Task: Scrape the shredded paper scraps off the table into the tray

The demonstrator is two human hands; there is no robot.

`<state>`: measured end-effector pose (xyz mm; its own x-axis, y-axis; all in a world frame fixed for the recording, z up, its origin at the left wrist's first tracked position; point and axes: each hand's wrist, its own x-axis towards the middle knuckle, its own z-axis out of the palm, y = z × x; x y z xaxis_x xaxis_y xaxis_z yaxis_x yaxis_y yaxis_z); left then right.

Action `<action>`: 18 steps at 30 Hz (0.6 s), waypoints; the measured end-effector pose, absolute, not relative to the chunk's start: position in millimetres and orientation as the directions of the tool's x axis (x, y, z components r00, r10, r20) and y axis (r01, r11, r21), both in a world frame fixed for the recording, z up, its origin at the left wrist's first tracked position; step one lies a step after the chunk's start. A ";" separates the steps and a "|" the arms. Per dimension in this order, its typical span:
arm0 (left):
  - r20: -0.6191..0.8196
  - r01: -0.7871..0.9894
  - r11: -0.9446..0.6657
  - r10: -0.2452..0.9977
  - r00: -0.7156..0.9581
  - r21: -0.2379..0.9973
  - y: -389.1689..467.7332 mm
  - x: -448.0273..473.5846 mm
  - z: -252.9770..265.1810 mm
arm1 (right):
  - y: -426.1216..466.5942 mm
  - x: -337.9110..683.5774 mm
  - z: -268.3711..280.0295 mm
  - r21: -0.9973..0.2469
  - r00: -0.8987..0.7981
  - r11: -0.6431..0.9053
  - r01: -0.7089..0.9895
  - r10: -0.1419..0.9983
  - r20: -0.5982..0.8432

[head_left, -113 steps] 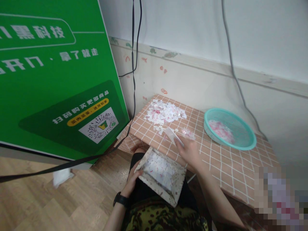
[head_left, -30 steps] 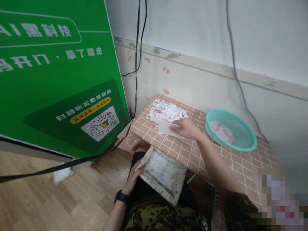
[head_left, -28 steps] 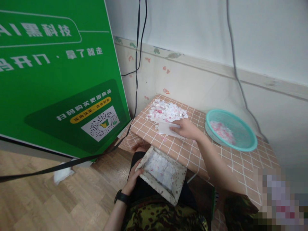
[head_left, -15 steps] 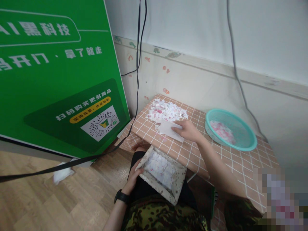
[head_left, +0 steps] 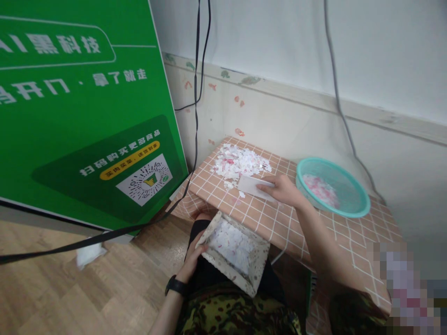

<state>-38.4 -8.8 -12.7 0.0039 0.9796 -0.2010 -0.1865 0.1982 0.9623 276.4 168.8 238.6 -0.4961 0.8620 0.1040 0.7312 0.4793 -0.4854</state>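
My right hand grips a flat white card by its right end, just above the checked tabletop. Past the card's left edge lies a heap of white and pink paper scraps, with a few loose bits in front of it. Down on my lap, my left hand is closed on the left rim of a speckled pale tray. Inside that tray lies a layer of similar white scraps.
A turquoise mesh basket with pinkish scraps stands on the table at the right. Left is a big green panel. A black strap hangs in front of the table's left corner. A white bag-like item lies on the floor.
My right hand has shifted the card a little to the right, away from the scrap heap. Loose bits now show at the card's front left. My left hand and the tray stay put.
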 end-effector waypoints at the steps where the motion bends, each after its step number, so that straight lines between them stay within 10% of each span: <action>1: -0.199 -0.184 0.196 0.980 0.004 0.963 -8.9 -38.5 -13.0 | 168.4 276.3 234.8 -0.500 -0.499 0.477 0.723 0.861 0.100; 18: -0.217 -0.208 0.208 0.976 -0.024 0.956 -9.0 -36.6 -14.5 | 139.9 303.1 213.1 -0.595 -0.352 0.341 0.728 0.930 0.102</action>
<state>-36.6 -9.0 -14.5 -0.0236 0.9758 -0.2172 -0.2080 0.2077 0.9558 303.1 139.9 213.1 -0.3522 0.9304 0.1018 0.7282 0.3407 -0.5947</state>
